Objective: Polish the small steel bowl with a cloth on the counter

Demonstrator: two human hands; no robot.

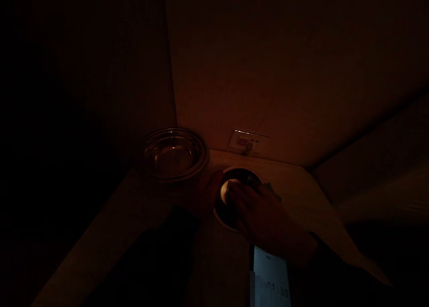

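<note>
The scene is very dark. A round dish-like thing (221, 220) with a pale rim and dark inside stands on the table, a bright patch glowing at its middle. My left hand (207, 191) is closed at its left rim, the fingers partly lost in shadow. Over the dish lies my right hand (258, 208), closed on a cloth (273, 192) whose edge sticks out beyond the fingers. The cloth is pressed against the inside, beside the bright patch. Most of the dish's right side is hidden under this hand.
Shiny metal bowls (174, 161), apparently stacked, stand at the table's back left. A wall socket (248, 140) with something plugged in is behind the dish. A lit phone (272, 275) showing 01:30 lies near my right wrist. Walls bound the wooden table (288, 173) behind.
</note>
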